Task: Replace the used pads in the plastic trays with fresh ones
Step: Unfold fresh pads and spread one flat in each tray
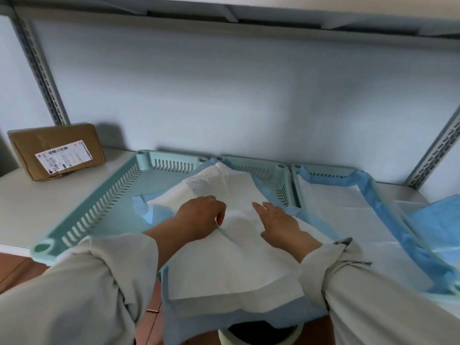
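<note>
Two pale green plastic trays stand side by side on a white shelf. In the left tray [104, 195] a white pad with blue edging [224, 265] lies crumpled and askew, its near edge hanging over the shelf front. My left hand [199, 215] pinches a fold of this pad near its middle. Flat on the same pad, just to the right, rests my right hand [278, 222] with its fingers spread. The right tray [296, 170] holds a second white pad [348, 220], laid flat with its blue border draped over the rim.
A brown cardboard box [57, 150] with a label stands at the shelf's left back. More blue sheet [438, 220] lies at the far right. A bin with a dark opening [258, 332] sits on the floor below the pad. Metal shelf uprights [39, 68] flank the bay.
</note>
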